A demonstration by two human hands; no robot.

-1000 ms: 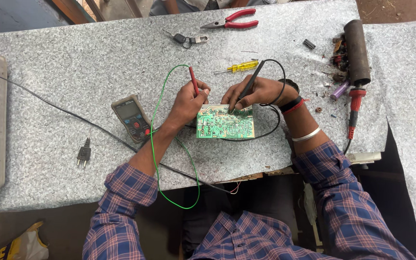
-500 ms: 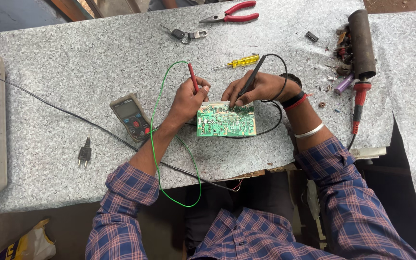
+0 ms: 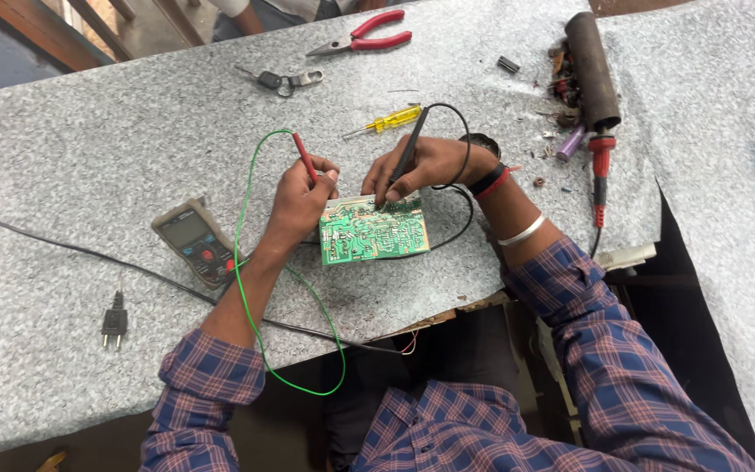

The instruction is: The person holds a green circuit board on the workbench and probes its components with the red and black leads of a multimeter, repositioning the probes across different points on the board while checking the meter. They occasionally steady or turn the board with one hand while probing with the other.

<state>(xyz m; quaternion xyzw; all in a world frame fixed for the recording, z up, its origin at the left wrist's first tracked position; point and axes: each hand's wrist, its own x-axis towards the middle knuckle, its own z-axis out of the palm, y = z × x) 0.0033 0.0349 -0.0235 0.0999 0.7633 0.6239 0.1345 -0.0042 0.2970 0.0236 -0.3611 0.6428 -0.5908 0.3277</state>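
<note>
Two probes meet a green circuit board [image 3: 373, 230] lying flat near the front edge of a grey speckled bench [image 3: 89, 149].

The left hand [image 3: 301, 194] pinches a red probe [image 3: 305, 158] at the board's upper left corner; the right hand [image 3: 421, 166] pinches a black probe [image 3: 408, 150], tip on the top edge. A meter [image 3: 194, 241] lies just left, beside a green lead [image 3: 242, 262]. Red pliers [image 3: 367, 35], a yellow screwdriver [image 3: 391, 121] and keys [image 3: 283, 80] lie farther back.

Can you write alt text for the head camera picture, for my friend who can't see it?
A person's left hand holds a red probe and the right hand a black probe against a green circuit board on a grey speckled table. A multimeter lies to the left, red pliers beyond.
</note>
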